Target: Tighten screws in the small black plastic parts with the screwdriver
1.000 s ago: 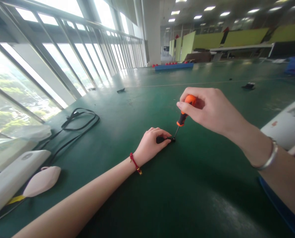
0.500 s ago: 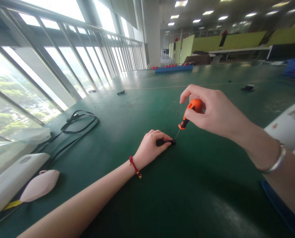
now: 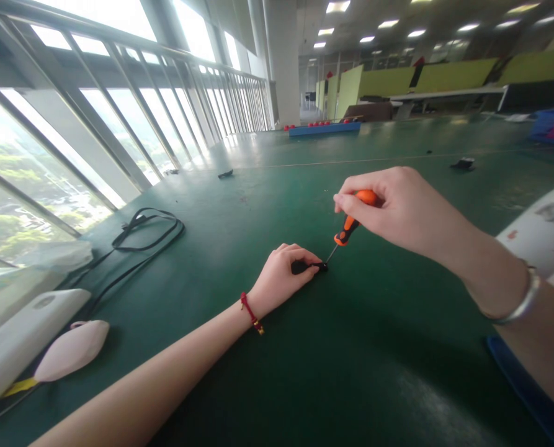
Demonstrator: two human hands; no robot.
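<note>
Low on the green table, my left hand pinches a small black part between thumb and fingers. Its exact kind is too small to make out, and the fingers cover much of it. My right hand is closed around the handle of an orange and black screwdriver. The screwdriver is tilted, with its thin metal shaft pointing down to the left. Its tip meets the exposed end of the black part, just beyond my left fingertips.
A looped black cable lies to the left, near a pale pink pouch-like object and a white casing. Another white casing is at the right. Farther back sit a blue strip with red pieces and a black scrap.
The fingers of my right hand have rotated around the screwdriver handle, and the raised index finger has come down against the thumb. My left hand still holds the black part in place.
</note>
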